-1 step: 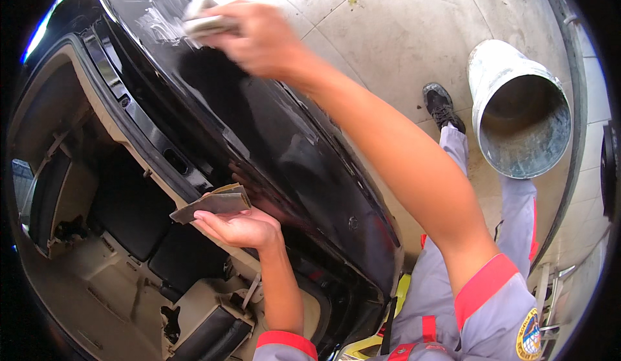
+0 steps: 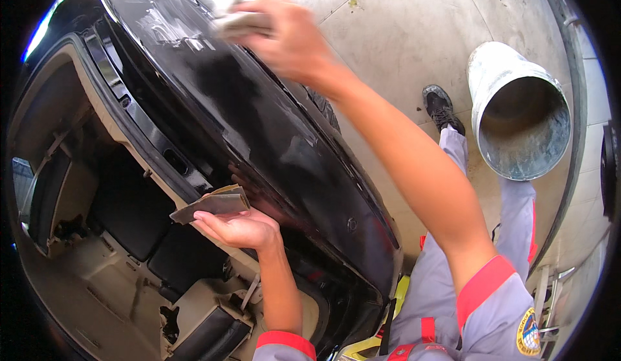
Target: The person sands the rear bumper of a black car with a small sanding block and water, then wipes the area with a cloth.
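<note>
My left hand, palm up beside the car's open rear, holds a folded piece of dark grey sandpaper with a brownish edge. My right hand grips a folded greyish-white cloth, both smeared by motion. It is over the outer edge of the black car bumper; whether the cloth touches the paint cannot be told. Whitish streaks mark the bumper to the left of the cloth. A fainter dull patch shows nearer to me.
The open car boot with beige trim lies at the left. On the right a whitish bucket is tipped toward me, its dark inside showing. My shoe stands on the tiled floor between bucket and bumper.
My right hand has moved to the right with the cloth, toward the bumper's outer edge, baring more of the whitish streaks. The left hand and sandpaper have stayed put.
</note>
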Action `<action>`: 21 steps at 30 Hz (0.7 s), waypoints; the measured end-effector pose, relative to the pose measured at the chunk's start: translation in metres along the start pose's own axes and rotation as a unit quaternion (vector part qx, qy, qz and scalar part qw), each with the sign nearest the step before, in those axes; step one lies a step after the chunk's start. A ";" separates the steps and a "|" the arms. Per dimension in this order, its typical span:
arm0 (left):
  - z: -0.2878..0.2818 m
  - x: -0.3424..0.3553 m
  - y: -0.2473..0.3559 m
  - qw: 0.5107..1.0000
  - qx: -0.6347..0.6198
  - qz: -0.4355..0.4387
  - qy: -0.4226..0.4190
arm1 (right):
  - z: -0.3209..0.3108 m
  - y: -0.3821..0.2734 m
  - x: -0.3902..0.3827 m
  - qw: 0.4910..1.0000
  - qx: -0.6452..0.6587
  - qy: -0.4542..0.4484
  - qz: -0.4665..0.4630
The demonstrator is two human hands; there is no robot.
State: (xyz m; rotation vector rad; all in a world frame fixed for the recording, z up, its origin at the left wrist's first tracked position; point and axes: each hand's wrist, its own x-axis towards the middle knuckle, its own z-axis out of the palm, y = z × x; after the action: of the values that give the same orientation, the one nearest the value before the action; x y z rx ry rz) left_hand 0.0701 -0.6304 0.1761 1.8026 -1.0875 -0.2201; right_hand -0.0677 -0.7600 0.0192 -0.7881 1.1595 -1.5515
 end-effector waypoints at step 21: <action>0.015 -0.005 0.011 0.997 0.019 0.000 0.071 | 0.000 -0.002 -0.185 0.993 0.007 0.019 0.114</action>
State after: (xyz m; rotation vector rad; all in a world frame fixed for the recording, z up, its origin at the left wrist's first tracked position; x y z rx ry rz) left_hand 0.0520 -0.6373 0.1760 1.8224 -0.9970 -0.0701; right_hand -0.0158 -0.5830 0.0330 -0.5960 1.2195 -1.3877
